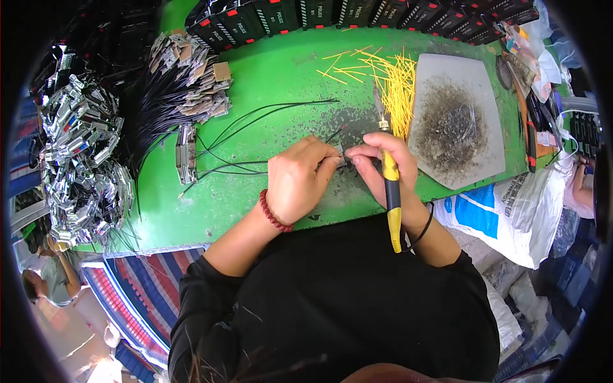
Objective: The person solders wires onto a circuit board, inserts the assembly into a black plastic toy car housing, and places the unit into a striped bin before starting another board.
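Observation:
My left hand [299, 179], with a red bead bracelet on the wrist, pinches a small grey part [343, 157] on the green table [268, 70]. My right hand [383, 165] meets it at the same part and also grips a yellow and black soldering iron [391, 185], tip pointing away from me. Thin black wires [255, 121] run left from the part to a small metal board [186, 153].
A pile of thin yellow sticks [394, 80] lies beside a scorched grey slab [454, 124]. Bundles of black wires with tan cards [185, 76] and a heap of silvery parts [80, 153] sit left. Black boxes [332, 13] line the far edge. White sacks [511, 217] stand right.

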The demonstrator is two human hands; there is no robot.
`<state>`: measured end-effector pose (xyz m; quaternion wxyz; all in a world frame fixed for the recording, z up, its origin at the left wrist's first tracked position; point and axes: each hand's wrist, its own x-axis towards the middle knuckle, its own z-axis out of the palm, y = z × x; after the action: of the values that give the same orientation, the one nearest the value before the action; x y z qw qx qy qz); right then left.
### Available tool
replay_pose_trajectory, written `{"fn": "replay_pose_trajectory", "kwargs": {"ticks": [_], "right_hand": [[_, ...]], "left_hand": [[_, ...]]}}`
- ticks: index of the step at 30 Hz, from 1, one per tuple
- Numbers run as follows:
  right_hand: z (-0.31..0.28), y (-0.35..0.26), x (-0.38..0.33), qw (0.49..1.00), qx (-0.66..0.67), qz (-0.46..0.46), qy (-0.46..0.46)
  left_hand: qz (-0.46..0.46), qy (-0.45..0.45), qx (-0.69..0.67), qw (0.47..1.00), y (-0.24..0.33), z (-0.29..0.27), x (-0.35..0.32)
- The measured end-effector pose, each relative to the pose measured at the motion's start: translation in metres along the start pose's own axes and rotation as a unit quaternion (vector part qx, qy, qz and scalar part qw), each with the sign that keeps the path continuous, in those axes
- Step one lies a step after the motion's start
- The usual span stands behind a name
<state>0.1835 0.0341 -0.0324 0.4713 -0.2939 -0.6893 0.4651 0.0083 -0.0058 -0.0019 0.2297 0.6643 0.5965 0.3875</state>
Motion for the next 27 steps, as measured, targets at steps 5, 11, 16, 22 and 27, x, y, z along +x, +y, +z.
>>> {"fn": "replay_pose_trajectory", "kwargs": {"ticks": [5,11,16,22,27], "right_hand": [[0.002,0.0,0.0,0.998,0.017,0.044,0.03],[-0.008,0.003,-0.001,0.998,-0.009,0.05,0.021],[-0.047,-0.013,-0.012,0.99,0.037,0.136,0.019],[-0.133,-0.017,-0.06,0.96,-0.031,0.104,0.257],[-0.189,-0.004,-0.069,0.923,-0.026,0.067,0.378]], "left_hand": [[0.032,-0.008,-0.013,0.999,0.0,0.002,-0.002],[0.032,-0.012,-0.028,0.999,-0.002,0.005,-0.003],[0.074,-0.023,0.06,0.995,-0.009,0.012,-0.007],[0.107,-0.019,0.1,0.989,-0.009,0.016,-0.002],[0.083,-0.035,0.079,0.993,-0.013,0.02,0.0]]}}
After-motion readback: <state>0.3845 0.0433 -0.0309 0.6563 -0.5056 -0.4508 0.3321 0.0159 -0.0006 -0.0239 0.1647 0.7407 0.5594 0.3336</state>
